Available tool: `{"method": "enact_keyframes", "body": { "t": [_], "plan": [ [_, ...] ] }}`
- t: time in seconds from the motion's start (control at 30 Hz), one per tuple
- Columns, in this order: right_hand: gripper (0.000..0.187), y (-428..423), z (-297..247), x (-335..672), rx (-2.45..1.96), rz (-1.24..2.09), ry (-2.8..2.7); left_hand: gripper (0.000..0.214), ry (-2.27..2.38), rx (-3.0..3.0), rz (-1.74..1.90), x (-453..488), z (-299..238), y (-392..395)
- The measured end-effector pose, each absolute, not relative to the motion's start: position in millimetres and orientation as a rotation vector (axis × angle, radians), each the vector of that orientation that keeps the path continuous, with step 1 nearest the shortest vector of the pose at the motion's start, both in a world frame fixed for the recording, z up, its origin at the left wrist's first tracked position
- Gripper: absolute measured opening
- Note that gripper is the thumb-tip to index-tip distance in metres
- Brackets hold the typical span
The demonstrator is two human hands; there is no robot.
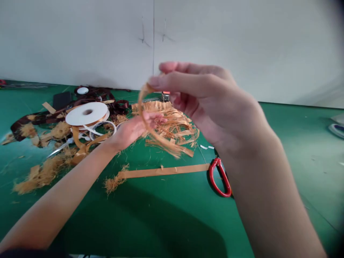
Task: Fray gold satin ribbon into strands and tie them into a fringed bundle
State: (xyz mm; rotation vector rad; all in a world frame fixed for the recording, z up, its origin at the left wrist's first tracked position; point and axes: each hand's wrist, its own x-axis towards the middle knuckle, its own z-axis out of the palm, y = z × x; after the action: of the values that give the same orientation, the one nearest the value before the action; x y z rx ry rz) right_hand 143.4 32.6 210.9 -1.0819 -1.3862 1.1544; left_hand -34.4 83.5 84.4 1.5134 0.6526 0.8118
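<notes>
My right hand (212, 96) is raised at the centre, thumb and fingers pinching one end of a tan ribbon strip (143, 120). The strip curves down in an arc to a frayed, blurred lower end. Beyond it, my left hand (134, 129) reaches over the table with fingers stretched out, holding nothing that I can see. Next to that hand lies a pile of frayed tan ribbon pieces (182, 120). Nearer to me, a flat tan ribbon length (166, 171) with a frayed left end runs toward red-handled scissors (227, 182), partly hidden behind my right wrist.
A white ribbon spool (80, 114) rests at the left among dark brown ribbon (21, 125) and tan scraps (45, 175). A roll of tape (335, 129) is at the right edge. The white wall (80, 43) borders the green table (295, 150) at the back.
</notes>
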Motion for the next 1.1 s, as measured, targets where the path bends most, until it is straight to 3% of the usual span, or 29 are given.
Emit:
{"method": "enact_keyframes", "body": {
  "t": [0.1,0.23,0.33,0.6,0.8,0.97,1.1],
  "plan": [
    [0.017,34.9,212.8,139.9,-0.886,1.245,-1.339,0.067,0.364,1.162,0.750,-39.0,100.9,79.1],
    [0.028,33.9,193.6,154.8,-1.065,1.069,-1.216,0.026,0.562,1.234,0.759,-64.2,113.8,79.0],
    [0.028,28.3,159.2,170.2,-1.246,0.993,-1.106,0.011,0.898,1.361,0.767,-82.3,107.3,86.1],
    [0.032,4.9,71.6,197.0,-1.643,0.979,-1.004,0.028,1.276,1.896,0.253,-91.6,74.4,83.1],
    [0.027,-4.4,41.7,219.4,-1.827,0.792,-1.150,0.031,1.425,2.032,0.186,-93.2,69.5,75.1],
    [0.024,-2.0,40.8,222.3,-2.012,0.251,-1.500,0.034,1.494,2.280,0.332,-93.4,76.0,78.2],
    [0.014,15.8,44.1,204.4,-1.794,0.015,-1.755,0.031,1.567,2.340,0.450,-85.4,77.7,80.7]
  ]
}}
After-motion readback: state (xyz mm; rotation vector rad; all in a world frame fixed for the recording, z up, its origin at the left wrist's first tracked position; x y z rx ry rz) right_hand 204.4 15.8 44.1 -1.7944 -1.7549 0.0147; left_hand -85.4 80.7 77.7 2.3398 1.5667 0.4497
